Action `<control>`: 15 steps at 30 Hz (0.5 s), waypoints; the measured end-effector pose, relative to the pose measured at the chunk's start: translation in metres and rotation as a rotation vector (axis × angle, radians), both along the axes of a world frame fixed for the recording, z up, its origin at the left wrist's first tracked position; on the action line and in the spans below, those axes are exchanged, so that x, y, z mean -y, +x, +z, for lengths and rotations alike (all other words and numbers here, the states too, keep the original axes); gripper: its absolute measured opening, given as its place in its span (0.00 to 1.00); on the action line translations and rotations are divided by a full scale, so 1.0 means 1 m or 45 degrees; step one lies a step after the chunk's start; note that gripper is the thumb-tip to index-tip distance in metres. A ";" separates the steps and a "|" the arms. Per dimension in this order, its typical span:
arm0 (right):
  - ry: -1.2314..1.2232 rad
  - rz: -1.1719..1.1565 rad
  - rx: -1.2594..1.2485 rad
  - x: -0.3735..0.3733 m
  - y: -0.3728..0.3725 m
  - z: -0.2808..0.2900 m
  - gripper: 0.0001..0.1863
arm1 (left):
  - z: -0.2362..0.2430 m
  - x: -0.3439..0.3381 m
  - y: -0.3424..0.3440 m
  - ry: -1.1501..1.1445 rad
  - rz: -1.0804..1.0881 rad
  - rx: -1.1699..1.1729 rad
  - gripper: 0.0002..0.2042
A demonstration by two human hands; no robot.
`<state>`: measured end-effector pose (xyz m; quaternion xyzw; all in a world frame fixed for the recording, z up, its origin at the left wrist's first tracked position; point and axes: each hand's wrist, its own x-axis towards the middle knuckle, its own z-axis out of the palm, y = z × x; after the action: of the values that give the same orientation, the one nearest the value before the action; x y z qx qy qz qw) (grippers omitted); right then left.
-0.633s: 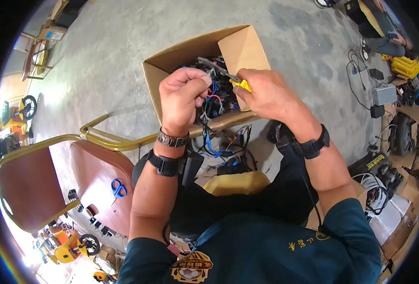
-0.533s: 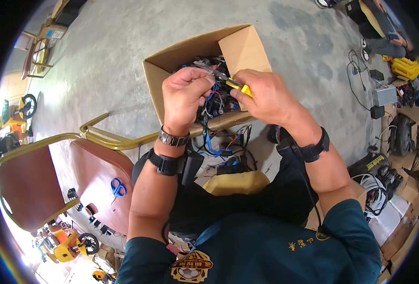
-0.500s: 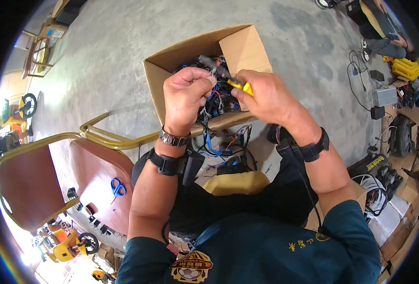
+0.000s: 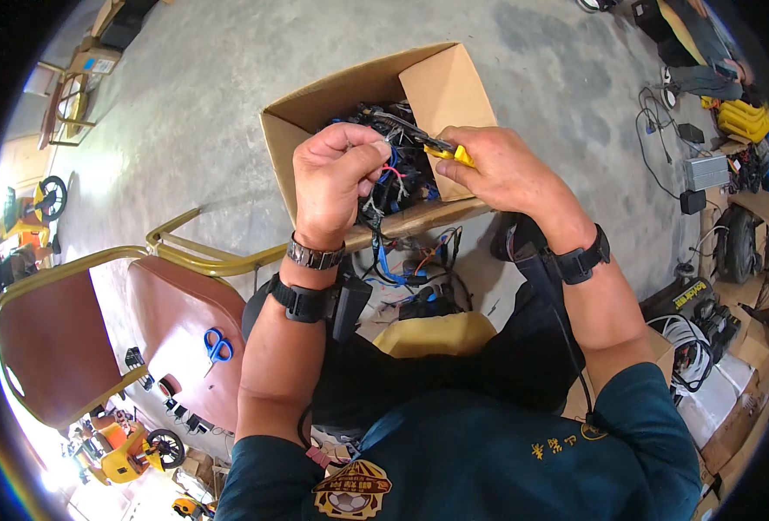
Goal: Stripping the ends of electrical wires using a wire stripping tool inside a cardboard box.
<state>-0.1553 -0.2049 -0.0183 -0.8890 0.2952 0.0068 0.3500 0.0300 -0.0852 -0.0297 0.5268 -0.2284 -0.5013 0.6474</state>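
In the head view, both forearms come up from the lower edge and angle inward, so that the hands meet over an open cardboard box (image 4: 448,87). The left hand (image 4: 332,174) is bent at the knuckles, its thumb and forefinger pinched together on a thin wire end (image 4: 388,141), the other fingers curled into the palm. The right hand (image 4: 506,169) is turned palm inward, with its fingers wrapped around a yellow-handled pliers-like tool (image 4: 464,156); the tool's long, dark metal jaws point leftward, near the left fingertips, though whether they touch the wire cannot be told. Below the hands, inside the box, lies a tangled wiring bundle (image 4: 416,187), mostly black, with thin blue strands and a curved red wire (image 4: 391,170). The box is plain brown and matte, with straight folded walls. A segmented metal watch (image 4: 316,255) circles the left wrist just above a black woven strap (image 4: 297,301). To the left stands a chair with a rounded, smooth pinkish-brown seat (image 4: 176,304) and a gold tubular frame (image 4: 228,265); blue-handled scissors (image 4: 218,347) rest on the seat. The concrete floor (image 4: 228,104) is grey and mottled.
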 end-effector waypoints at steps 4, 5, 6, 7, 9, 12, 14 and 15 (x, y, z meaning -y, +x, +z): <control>-0.027 0.055 0.039 0.006 -0.011 -0.008 0.15 | 0.001 0.001 0.000 0.058 -0.047 0.024 0.02; -0.035 0.086 0.030 0.009 -0.015 -0.011 0.15 | 0.001 0.001 0.001 0.085 -0.059 0.036 0.02; -0.033 0.082 0.026 0.011 -0.019 -0.017 0.15 | 0.002 0.001 0.001 0.087 -0.063 0.032 0.02; -0.057 0.110 -0.001 0.013 -0.024 -0.022 0.15 | 0.003 0.001 0.001 0.071 -0.049 0.028 0.02; -0.079 0.136 -0.032 0.014 -0.031 -0.026 0.16 | 0.002 0.001 0.000 0.056 -0.038 0.020 0.01; -0.030 0.165 -0.217 0.016 -0.035 -0.018 0.15 | -0.002 0.004 -0.001 0.114 -0.027 0.069 0.01; 0.107 0.145 -0.379 0.016 -0.032 -0.008 0.15 | -0.006 0.004 -0.002 0.149 -0.077 0.041 0.01; 0.105 0.143 -0.377 0.016 -0.033 -0.005 0.15 | -0.007 0.004 -0.003 0.147 -0.079 0.042 0.01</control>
<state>-0.1878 -0.2209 -0.0236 -0.8782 0.2928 0.1696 0.3380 0.0268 -0.0891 -0.0362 0.5642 -0.2259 -0.5246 0.5962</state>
